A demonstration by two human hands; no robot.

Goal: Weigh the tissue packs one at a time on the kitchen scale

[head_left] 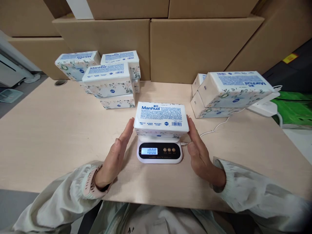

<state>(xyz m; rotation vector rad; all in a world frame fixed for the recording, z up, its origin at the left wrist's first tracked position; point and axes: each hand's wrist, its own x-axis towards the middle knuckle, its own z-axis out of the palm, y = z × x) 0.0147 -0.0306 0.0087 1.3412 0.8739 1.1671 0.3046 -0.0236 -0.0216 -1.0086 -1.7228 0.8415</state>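
A white Manhua tissue pack (161,117) lies on a small white digital scale (159,159), its printed top facing up. The lit display reads 100.0. My left hand (116,154) is at the pack's left side, fingers long and straight, fingertips against its edge. On the opposite side, the fingertips of my right hand (201,154) touch the right edge, thumb held near the fingers. Between them the two hands clasp the pack. Most of the scale's plate is hidden beneath it.
Stacked tissue packs (107,78) stand at the back left, and another stack (234,89) at the back right. Cardboard boxes (195,48) wall off the far edge. A white cable (214,130) runs from the scale toward a white power strip (263,107). Green packaging (294,109) lies far right.
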